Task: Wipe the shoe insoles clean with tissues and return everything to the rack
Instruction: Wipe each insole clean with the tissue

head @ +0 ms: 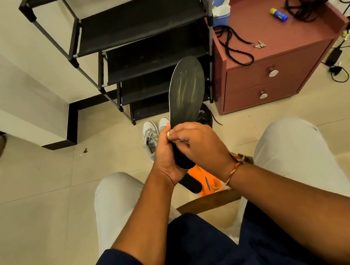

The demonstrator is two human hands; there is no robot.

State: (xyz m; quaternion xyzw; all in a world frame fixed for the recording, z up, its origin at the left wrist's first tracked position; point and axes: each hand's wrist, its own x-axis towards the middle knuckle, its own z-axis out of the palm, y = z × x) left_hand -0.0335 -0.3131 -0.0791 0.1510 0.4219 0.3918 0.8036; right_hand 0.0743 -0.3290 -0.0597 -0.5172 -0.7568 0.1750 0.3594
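A: Two hands on the black insole [188, 90]: how is it held?
B: Upright before the far rack [142, 20], heel gripped by the left hand [164, 158]; a tissue [168, 134], mostly hidden, is pinched against it by the right hand [197, 140].

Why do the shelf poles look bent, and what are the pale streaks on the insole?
Head view: the wide-angle lens bows the poles of the rack toward the edges; pale streaks on the insole may be glare or wear, cannot tell; lighting soft, shadows faint.
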